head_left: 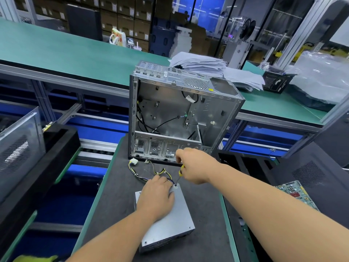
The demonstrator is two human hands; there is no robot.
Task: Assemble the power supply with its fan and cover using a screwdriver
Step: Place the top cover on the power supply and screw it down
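Nearest the camera, two bare forearms reach forward over a dark work mat (117,205). Between them the power supply (170,224) lies flat on the mat, a grey metal box with its cover on top; its long axis runs from the vented end nearest the person away toward the far corner, where its wire bundle (151,173) spills out.

On that cover the left hand (156,197) rests palm down, fingers spread and fairly straight — pressing the box still, as far as can be judged, rather than gripping it. Just beyond the left fingertips the tip of the screwdriver (179,175) stands on a screw point at the far right corner of the cover. Its shaft tilts up and away to the right hand (190,165), whose fingers are curled round the yellow and black handle. So the two hands are close together but not touching, the left nearer the person and the right above and beyond it.

The coming move turns on that corner: the driver must sit square in the screw while the left hand holds the box against the twist. Whether the screw is already seated cannot be told.

Farther off — an open computer case (179,110) stands upright at the mat's far edge, with a pile of papers (204,65) behind it on a green bench (56,52).
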